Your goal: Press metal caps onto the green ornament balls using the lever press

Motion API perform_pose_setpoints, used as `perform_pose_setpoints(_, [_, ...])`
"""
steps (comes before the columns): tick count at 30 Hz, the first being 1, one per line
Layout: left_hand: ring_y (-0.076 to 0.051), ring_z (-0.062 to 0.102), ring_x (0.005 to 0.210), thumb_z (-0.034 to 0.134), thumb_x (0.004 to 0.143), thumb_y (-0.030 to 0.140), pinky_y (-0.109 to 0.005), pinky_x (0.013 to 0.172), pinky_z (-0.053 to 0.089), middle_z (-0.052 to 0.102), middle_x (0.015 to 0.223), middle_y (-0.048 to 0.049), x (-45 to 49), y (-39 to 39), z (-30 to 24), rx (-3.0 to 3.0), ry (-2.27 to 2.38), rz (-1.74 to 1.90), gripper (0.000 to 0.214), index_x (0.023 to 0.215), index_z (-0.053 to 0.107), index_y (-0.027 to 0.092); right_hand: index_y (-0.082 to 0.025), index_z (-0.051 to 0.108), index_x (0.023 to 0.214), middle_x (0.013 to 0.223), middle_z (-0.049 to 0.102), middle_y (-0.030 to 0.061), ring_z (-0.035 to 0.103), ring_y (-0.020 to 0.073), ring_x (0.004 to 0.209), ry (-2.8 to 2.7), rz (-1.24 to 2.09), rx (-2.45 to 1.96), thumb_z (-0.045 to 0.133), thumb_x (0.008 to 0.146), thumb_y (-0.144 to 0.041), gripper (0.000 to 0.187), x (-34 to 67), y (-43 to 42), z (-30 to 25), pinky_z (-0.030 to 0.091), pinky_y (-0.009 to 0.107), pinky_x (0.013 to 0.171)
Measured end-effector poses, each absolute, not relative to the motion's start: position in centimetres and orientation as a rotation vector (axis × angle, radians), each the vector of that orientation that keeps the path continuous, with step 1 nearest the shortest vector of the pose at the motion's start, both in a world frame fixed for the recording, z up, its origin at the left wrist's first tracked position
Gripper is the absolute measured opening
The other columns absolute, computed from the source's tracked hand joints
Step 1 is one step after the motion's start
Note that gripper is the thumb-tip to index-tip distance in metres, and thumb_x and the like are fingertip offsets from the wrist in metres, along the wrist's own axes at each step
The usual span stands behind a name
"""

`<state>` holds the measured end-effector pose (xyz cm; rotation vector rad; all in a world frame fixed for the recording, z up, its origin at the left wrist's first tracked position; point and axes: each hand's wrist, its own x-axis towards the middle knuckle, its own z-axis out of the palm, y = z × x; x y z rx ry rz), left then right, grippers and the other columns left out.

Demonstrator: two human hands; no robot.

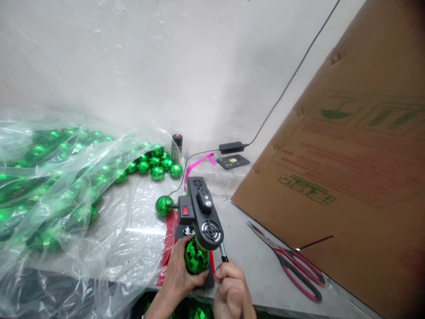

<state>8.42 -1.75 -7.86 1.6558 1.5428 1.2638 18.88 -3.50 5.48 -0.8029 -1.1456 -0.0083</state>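
Note:
A small black benchtop machine (200,212) with a red switch stands near the table's front edge. Under its head sits a faceted green ball (195,257). My left hand (178,274) is wrapped around that ball from the left. Gripping the machine's metal lever handle (223,251) just to the right is my right hand (231,290), closed in a fist. One loose green ball (164,205) lies behind the machine on the left.
A clear plastic bag (69,208) full of several shiny green balls spreads over the left side. Red-handled scissors (292,264) lie on the right beside a big cardboard box (348,168). A power adapter (231,147), a black remote (233,161) and a small canister (176,146) sit at the back.

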Motion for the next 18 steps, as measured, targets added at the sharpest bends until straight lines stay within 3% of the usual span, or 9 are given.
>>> perform_pose_setpoints(4, [-0.041, 0.076, 0.128, 0.091, 0.068, 0.033, -0.063, 0.113, 0.063, 0.077, 0.137, -0.0181, 8.0, -1.2, -8.0, 1.686, 1.483, 1.245, 0.082, 0.144, 0.064, 0.017, -0.021, 0.047, 0.066, 0.064, 0.051, -0.0040, 0.055, 0.0099, 0.059, -1.140, 0.086, -0.795, 0.050, 0.113, -0.019, 0.047, 19.5, -3.4, 8.5, 0.040, 0.024, 0.054])
perform_pose_setpoints(9, [-0.041, 0.075, 0.130, 0.092, 0.063, 0.029, -0.063, 0.115, 0.062, 0.076, 0.140, -0.0176, 7.7, -1.5, -7.5, 1.539, 1.503, 1.287, 0.087, 0.144, 0.062, 0.017, -0.020, 0.047, 0.064, 0.058, 0.046, -0.0053, 0.058, 0.0092, 0.057, -1.154, 0.186, -0.782, 0.055, 0.113, -0.019, 0.050, 19.9, -2.7, 12.6, 0.042, 0.023, 0.055])
perform_pose_setpoints(13, [-0.041, 0.074, 0.135, 0.093, 0.064, 0.032, -0.059, 0.116, 0.062, 0.076, 0.145, -0.0170, 4.3, -6.7, -8.4, 1.453, 1.470, 1.288, 0.090, 0.147, 0.062, 0.021, -0.019, 0.047, 0.064, 0.057, 0.046, -0.0056, 0.057, 0.0088, 0.056, -1.135, 0.163, -0.790, 0.058, 0.114, -0.023, 0.051, 19.8, -2.6, 12.6, 0.042, 0.023, 0.055])
perform_pose_setpoints(15, [-0.043, 0.075, 0.133, 0.096, 0.057, 0.033, -0.057, 0.117, 0.061, 0.078, 0.144, -0.0167, 1.8, -10.5, -9.4, 1.465, 1.473, 1.259, 0.095, 0.146, 0.065, 0.022, -0.019, 0.048, 0.064, 0.058, 0.046, -0.0055, 0.057, 0.0094, 0.056, -1.145, 0.150, -0.767, 0.058, 0.113, -0.022, 0.050, 19.7, -2.8, 12.0, 0.043, 0.024, 0.055])
perform_pose_setpoints(18, [-0.042, 0.080, 0.124, 0.092, 0.057, 0.037, -0.056, 0.114, 0.064, 0.083, 0.135, -0.0131, -0.6, -14.9, -10.7, 1.433, 1.662, 1.160, 0.082, 0.136, 0.071, 0.025, -0.020, 0.050, 0.065, 0.058, 0.046, -0.0050, 0.058, 0.0113, 0.058, -1.133, 0.135, -0.752, 0.058, 0.112, -0.019, 0.047, 19.6, -3.1, 10.9, 0.043, 0.026, 0.056])
